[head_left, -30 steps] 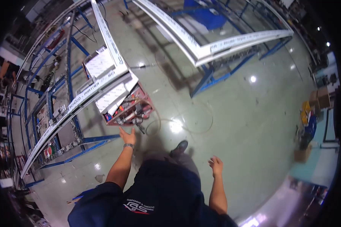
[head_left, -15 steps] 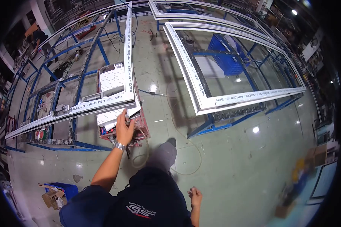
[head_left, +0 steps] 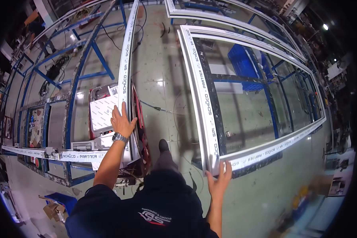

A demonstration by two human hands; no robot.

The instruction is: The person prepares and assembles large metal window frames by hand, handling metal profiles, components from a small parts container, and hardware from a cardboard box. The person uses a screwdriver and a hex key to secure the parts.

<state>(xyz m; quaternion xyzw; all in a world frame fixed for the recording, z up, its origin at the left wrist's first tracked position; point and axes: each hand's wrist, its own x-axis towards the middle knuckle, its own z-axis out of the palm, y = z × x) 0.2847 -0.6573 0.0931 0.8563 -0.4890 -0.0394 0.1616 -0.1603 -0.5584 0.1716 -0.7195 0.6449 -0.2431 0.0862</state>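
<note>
My left hand (head_left: 123,122) lies with fingers spread on the white window frame (head_left: 126,71) at left, near its closest corner. Printed protective film covers that frame. Beside the hand, a white printed box (head_left: 101,115) sits in a red cart (head_left: 142,137) under the frame's corner. At the near corner of a second white frame (head_left: 202,91), my right hand (head_left: 219,183) touches the profile, thumb and fingers apart. This frame rests on a blue metal stand (head_left: 271,109). On the left frame's near bar sits a small metal fitting (head_left: 52,154).
Blue stand bars (head_left: 73,95) carry the left frame. A hose (head_left: 152,107) crosses the floor between the stands. A blue crate (head_left: 238,63) stands under the right frame, and a blue bin with cardboard (head_left: 67,201) at lower left. Another person (head_left: 39,29) is at far left.
I have moved forward between the two frames. My left hand has shifted from the frame's corner up along its side bar. My right hand has risen from beside my body to the right frame's corner.
</note>
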